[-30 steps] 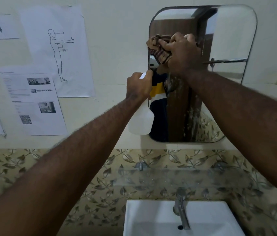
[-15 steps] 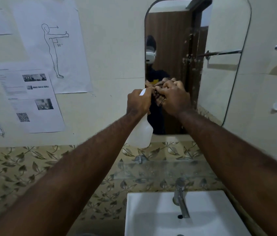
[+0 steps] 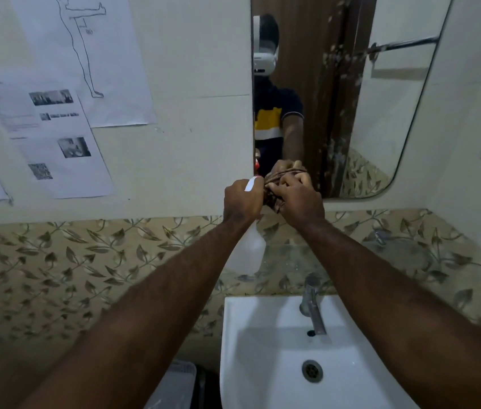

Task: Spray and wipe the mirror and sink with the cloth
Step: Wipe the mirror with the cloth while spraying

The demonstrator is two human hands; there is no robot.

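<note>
Right now the right hand (image 3: 301, 199), fingers bunched on the cloth (image 3: 274, 199), presses it at the mirror's (image 3: 381, 119) lower left, the sink (image 3: 262, 349) straight below, while the left hand (image 3: 242, 199) grips the bottle (image 3: 248, 252) hanging upright beside it.

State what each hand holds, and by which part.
The left hand grips the white spray bottle at its neck, by the trigger head. The right hand clutches the bunched brown cloth against the mirror.

Head view (the only one) looks down, close over sink (image 3: 265, 346).
</note>
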